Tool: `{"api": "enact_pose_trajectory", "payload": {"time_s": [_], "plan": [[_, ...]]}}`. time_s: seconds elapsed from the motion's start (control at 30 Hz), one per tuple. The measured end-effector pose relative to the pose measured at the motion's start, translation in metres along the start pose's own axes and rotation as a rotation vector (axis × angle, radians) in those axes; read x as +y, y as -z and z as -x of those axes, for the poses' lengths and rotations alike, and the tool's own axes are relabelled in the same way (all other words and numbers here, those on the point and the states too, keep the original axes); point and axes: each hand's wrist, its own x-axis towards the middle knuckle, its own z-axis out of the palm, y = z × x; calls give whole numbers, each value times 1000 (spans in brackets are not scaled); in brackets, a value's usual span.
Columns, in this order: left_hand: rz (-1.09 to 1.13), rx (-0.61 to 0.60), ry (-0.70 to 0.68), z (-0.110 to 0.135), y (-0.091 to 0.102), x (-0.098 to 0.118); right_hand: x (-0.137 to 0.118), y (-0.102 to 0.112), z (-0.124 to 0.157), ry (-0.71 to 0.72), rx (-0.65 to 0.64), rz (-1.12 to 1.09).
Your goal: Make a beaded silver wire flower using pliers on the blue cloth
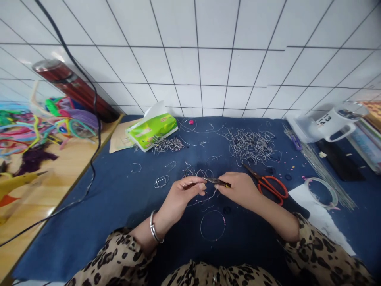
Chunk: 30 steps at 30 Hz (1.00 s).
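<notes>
My right hand (237, 188) is closed around a pair of pliers (214, 181), whose jaws point left toward my other hand. Thumb and forefinger of my left hand (186, 194) pinch a thin wire right by the plier tips; its exact shape is too small to make out. Just behind and below my hands lie several bent wires (188, 171), some strung with small beads. A thin wire ring (213, 225) with pink beads rests on the dark blue cloth (125, 202) nearer to me.
Red-handled scissors (275, 189) lie beside my right forearm, near a heap of bent wires (251, 145). Further right are a clear coil (322, 192), straight wires (327, 174) and a white mug (336, 123). A green tissue pack (153, 130) sits back left; a black cable (94, 119) crosses the left side.
</notes>
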Motion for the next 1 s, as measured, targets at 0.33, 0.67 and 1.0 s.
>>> {"api": "enact_pose_trajectory", "payload": {"time_s": [0.33, 0.67, 1.0], "plan": [[-58, 125, -27, -2, 2, -3, -4, -16, -5, -27, 46, -75], [-163, 124, -10, -2, 3, 1, -4, -19, -4, -4, 76, -26], [-217, 129, -47, -1, 3, 2, -2, -15, -1, 165, 219, 232]]}}
